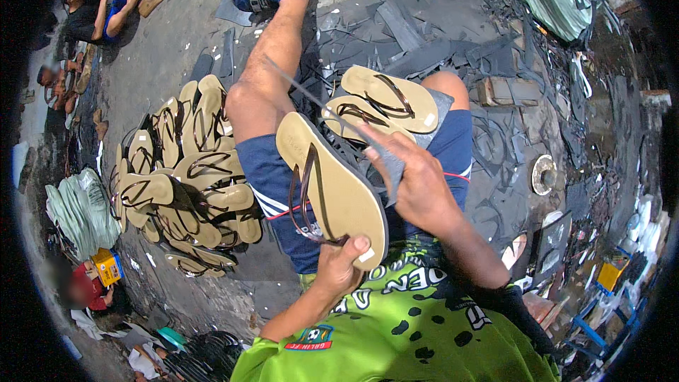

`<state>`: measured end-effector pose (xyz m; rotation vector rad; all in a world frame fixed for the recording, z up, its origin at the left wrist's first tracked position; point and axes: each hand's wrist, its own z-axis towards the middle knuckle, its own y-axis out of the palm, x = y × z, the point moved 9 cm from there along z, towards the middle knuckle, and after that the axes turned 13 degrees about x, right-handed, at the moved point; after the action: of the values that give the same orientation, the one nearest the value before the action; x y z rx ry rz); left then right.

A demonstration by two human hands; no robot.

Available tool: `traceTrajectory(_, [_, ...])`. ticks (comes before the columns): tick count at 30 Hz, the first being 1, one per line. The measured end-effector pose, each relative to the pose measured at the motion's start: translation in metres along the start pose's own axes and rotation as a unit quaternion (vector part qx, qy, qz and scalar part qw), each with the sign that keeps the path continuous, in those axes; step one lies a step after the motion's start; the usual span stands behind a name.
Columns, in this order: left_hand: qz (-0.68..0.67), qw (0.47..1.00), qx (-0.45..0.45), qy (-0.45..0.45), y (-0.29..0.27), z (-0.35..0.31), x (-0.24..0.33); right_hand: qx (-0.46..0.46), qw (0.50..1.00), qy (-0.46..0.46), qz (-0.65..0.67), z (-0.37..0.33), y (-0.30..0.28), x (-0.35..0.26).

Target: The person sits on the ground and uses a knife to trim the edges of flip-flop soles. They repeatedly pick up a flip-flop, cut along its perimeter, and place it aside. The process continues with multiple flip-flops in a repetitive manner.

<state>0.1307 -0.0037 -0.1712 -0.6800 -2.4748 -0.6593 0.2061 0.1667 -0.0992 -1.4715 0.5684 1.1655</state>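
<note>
My left hand [339, 269] grips a tan flip-flop [332, 191] by its heel, the thumb on top near a small white label. Dark brown straps run along this flip-flop, and its toe points away from me. Close by its right edge, my right hand [423, 187] is closed around a long thin knife [315, 101], whose blurred blade slants up and left past the toe. Grey material shows at its grip; whether the blade touches the sole, I cannot tell. Two more tan flip-flops [414, 110] lie on a grey sheet [443, 102] over my right thigh.
A heap of tan flip-flops [187, 177] lies on the floor at left, beside a pale green sack [83, 212]. Dark scraps [399, 25] litter the floor ahead. A block [509, 91] and a round disc [544, 174] lie at right. Other people sit at far left.
</note>
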Motion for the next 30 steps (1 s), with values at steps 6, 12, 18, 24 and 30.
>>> traceTrajectory(6, [-0.179, 0.951, 0.028, 0.251, -0.107, 0.012, 0.131, 0.117, 0.952, 0.247, 0.135, 0.0, -0.063, 0.052])
traceTrajectory(12, [-0.235, 0.967, -0.013, 0.103, -0.055, 0.062, 0.097, 0.324, 0.803, 0.378, 0.329, -0.018, -0.117, 0.168])
traceTrajectory(18, [-0.01, 0.991, 0.09, -0.102, 0.051, 0.199, -0.098, 0.224, 0.84, 0.403, 0.286, -0.061, -0.05, 0.151])
traceTrajectory(24, [-0.08, 0.995, -0.064, -0.019, 0.079, 0.17, -0.027, 0.272, 0.89, 0.337, 0.139, -0.044, -0.113, 0.17])
traceTrajectory(30, [0.049, 0.983, -0.131, 0.119, 0.061, 0.081, 0.048, 0.043, 0.972, 0.202, 0.111, 0.021, -0.072, 0.111])
